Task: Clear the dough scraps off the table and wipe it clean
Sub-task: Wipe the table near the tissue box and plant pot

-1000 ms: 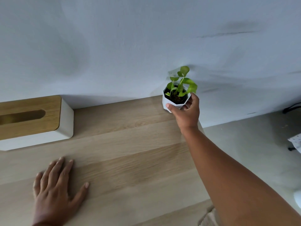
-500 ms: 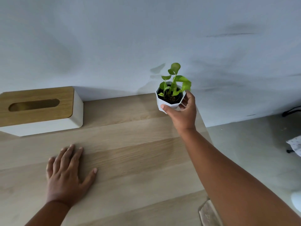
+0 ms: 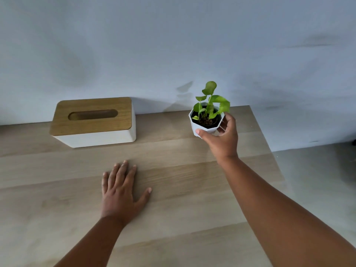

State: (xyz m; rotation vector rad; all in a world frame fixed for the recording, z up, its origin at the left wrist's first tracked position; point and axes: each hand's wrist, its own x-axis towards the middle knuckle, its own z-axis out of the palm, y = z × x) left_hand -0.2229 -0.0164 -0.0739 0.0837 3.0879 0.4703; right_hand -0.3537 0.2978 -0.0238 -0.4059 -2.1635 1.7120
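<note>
The right hand [image 3: 221,137] has its grip on a small white plant pot [image 3: 205,125], with the thumb across the near face of the pot and the fingers curled round its right and far side. The pot has flat angled faces, dark soil and a little plant [image 3: 211,102] with bright green leaves. It sits toward the far right of the wooden surface [image 3: 183,189], close to the far edge; whether its base touches the wood or hangs just above it cannot be told, since the hand covers the bottom. The pot looks roughly upright.

The left hand [image 3: 121,191] lies palm down and flat on the surface nearer the middle, fingers straight and close together, thumb spread out to the right. Its grip is released and it holds nothing.

At the far left stands a tissue box [image 3: 94,122], white with a wooden lid that has a long rounded slot, set against the pale wall [image 3: 173,45]. It is well apart from the pot and from both hands.

The surface is light wood in wide bands, and no dough scraps can be made out on the part that shows. To the right of the surface lies a pale grey floor [image 3: 317,180].
</note>
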